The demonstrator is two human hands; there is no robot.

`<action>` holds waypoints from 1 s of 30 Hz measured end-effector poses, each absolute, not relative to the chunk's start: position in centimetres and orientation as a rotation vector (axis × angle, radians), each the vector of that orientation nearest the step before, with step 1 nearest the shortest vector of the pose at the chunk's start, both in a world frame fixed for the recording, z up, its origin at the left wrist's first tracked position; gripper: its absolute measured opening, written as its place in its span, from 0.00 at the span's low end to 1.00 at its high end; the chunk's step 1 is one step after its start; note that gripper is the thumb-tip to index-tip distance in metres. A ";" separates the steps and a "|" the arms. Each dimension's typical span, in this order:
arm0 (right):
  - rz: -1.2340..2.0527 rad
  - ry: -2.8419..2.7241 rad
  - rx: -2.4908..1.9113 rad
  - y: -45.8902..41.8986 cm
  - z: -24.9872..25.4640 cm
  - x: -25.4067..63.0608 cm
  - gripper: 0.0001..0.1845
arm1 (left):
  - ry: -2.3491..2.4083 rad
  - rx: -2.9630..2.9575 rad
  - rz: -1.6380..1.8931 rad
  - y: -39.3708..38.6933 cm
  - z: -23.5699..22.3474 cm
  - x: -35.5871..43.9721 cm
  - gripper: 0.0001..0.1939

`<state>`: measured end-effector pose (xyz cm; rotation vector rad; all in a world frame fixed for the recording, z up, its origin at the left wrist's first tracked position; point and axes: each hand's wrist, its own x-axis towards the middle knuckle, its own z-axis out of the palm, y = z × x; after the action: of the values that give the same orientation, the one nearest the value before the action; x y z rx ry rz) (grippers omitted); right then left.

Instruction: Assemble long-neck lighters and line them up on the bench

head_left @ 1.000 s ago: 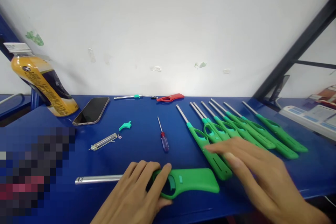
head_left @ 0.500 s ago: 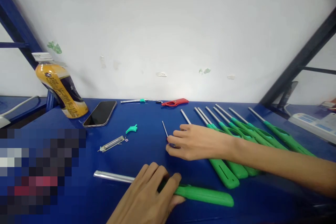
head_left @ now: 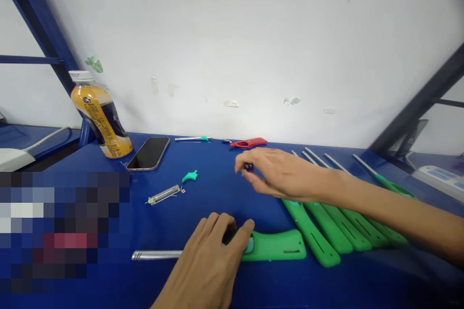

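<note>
My left hand (head_left: 208,256) is closed over the middle of a green long-necked lighter (head_left: 279,245) lying across the front of the table, its metal tube pointing left. My right hand (head_left: 282,174) is raised above the table with its fingers curled round a screwdriver. Only the dark end of the screwdriver (head_left: 248,167) shows; its thin shaft is hidden by the hand. Under my right forearm lies a row of several more green lighters (head_left: 313,236), partly covered. Left of centre are a clear fuel tank (head_left: 164,195) and a small teal trigger (head_left: 190,176).
A red lighter half (head_left: 250,143) and a metal tube with a teal collar (head_left: 192,138) lie along the wall. A phone (head_left: 148,153) and a yellow drink bottle (head_left: 103,120) stand at the back left. A white power strip (head_left: 440,181) is at far right.
My right hand has picked the screwdriver up off the table and lifted it. Under my left hand the lighter has turned, its broad side now facing up. The view has shifted slightly.
</note>
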<state>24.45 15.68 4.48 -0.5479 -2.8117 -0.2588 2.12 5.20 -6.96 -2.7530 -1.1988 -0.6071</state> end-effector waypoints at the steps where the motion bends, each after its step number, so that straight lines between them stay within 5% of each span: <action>1: -0.207 -2.821 -0.551 15.6 4.6 24.1 0.12 | -1.198 -2.740 -0.643 5.1 -6.9 2.2 0.27; 6: -0.027 -2.865 -0.595 16.2 4.3 20.2 0.10 | -1.195 -2.738 -0.761 4.7 -6.5 2.6 0.16; 24: -0.117 -3.020 -0.528 18.9 -0.6 10.8 0.05 | -1.223 -2.752 -0.711 4.7 -7.2 2.9 0.16; 30: -0.111 -2.991 -0.489 18.5 0.3 11.9 0.13 | -1.228 -2.743 -0.710 4.7 -7.3 2.8 0.17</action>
<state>11.94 18.54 0.30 -0.4887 -2.9910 -0.1105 2.82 4.66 -7.26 -2.7433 -1.2284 -0.7101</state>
